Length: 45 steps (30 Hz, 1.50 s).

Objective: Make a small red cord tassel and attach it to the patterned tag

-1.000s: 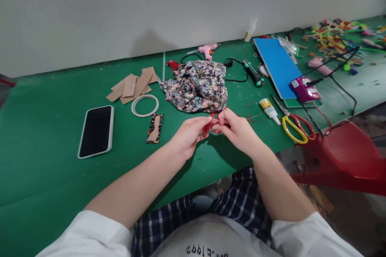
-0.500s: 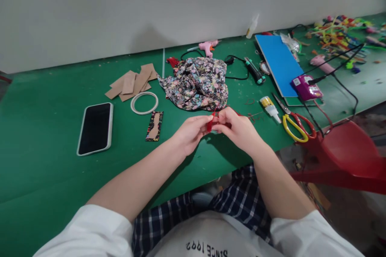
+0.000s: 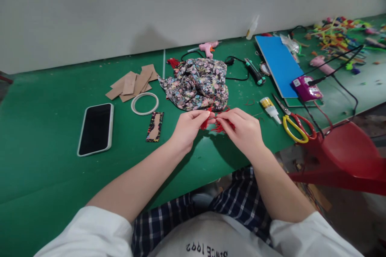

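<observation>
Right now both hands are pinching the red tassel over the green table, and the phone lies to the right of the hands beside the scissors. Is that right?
Not quite. The head view shows the phone lying to the left of the hands, near the white ring. The rest holds: the left hand and right hand pinch the red tassel over the green table, and the scissors lie on the right.

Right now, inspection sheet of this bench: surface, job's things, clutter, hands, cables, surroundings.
Surface: green table, scuffed.
Job's things: red tassel pinched between both hands; more red threads under the right fingers.
Clutter: floral fabric, phone, cardboard pieces, white ring, glue bottle, scissors, blue board, glue gun.
Hands: left hand and right hand both closed on the tassel.
Cables: black cables run off the table edge.
Surroundings: grey wall, red chair.
</observation>
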{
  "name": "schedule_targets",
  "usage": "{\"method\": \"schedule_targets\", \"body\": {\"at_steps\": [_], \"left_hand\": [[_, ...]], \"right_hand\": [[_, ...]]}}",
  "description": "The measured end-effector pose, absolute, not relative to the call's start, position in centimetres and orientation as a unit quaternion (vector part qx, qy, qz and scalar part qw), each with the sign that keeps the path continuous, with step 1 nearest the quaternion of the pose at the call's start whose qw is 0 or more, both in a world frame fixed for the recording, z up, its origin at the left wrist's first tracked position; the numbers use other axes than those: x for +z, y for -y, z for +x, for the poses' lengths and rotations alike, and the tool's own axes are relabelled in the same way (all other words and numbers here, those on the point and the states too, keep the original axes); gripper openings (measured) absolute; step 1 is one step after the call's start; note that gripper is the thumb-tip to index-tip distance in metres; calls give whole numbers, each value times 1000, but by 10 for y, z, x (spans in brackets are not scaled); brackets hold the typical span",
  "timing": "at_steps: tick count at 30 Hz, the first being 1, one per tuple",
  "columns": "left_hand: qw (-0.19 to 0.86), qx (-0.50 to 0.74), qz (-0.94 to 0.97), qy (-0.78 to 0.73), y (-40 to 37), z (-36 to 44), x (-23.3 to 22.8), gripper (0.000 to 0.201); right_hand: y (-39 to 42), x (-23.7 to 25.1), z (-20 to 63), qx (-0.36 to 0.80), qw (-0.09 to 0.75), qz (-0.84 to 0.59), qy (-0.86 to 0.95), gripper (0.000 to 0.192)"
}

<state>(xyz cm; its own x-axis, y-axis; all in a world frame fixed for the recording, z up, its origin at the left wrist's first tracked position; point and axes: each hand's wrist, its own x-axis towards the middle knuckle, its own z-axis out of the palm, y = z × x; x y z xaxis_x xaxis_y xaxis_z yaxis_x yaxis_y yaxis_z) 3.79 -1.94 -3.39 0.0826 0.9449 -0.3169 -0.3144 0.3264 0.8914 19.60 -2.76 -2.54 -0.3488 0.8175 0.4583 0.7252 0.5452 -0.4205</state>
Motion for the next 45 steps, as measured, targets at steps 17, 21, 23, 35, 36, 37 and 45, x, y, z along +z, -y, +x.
{"method": "schedule_targets", "body": {"at_steps": [17, 21, 23, 35, 36, 37, 45], "left_hand": [[537, 544, 449, -463, 23, 34, -28, 16], [497, 530, 522, -446, 28, 33, -25, 15], [463, 525, 552, -453, 30, 33, -22, 15], [428, 526, 557, -479, 32, 34, -23, 18], [431, 532, 549, -478, 32, 34, -24, 18], [436, 538, 542, -476, 32, 34, -25, 18], [450, 547, 508, -491, 29, 34, -27, 23]], "right_hand": [[26, -25, 195, 362, 359, -481, 713, 24], [28, -27, 191, 517, 412, -427, 617, 30], [29, -28, 188, 565, 425, -415, 572, 30], [30, -29, 178, 432, 446, -473, 624, 10], [31, -28, 179, 397, 449, -473, 646, 7], [31, -26, 179, 371, 449, -471, 662, 5], [37, -23, 185, 329, 401, -460, 721, 16]]}}
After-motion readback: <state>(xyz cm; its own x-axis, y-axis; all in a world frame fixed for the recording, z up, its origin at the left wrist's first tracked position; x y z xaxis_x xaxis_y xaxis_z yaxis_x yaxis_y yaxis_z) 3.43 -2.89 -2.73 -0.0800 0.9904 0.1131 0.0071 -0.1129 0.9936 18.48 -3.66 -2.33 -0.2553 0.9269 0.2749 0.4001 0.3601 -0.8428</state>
